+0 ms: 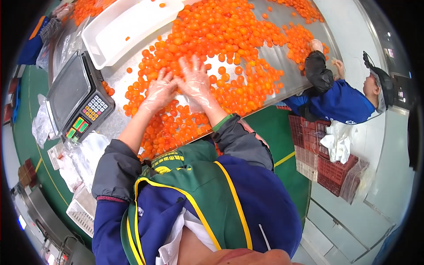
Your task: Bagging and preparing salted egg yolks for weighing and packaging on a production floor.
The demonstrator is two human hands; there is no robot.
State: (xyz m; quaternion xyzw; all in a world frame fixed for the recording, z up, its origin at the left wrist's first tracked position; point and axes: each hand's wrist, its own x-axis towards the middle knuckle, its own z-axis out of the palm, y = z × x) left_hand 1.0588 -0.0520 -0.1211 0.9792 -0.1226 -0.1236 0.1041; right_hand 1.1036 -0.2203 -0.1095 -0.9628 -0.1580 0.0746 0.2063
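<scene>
On the steel table [291, 79], small orange fruits [212, 31] surround your left hand [160, 92] and right hand [196, 84]. Both are open, fingers spread, no closed grip; can't tell what's under the palms. Go light and sweep flat, pressing could bruise fruit. Far left, white tray [132, 24] has at least one loose fruit. Right, red crates [340, 172]: contents unclear.

Fruit heap [216, 28] & white tub [141, 26] pt. cut off @ top, scale digits [80, 125] too sm.
</scene>
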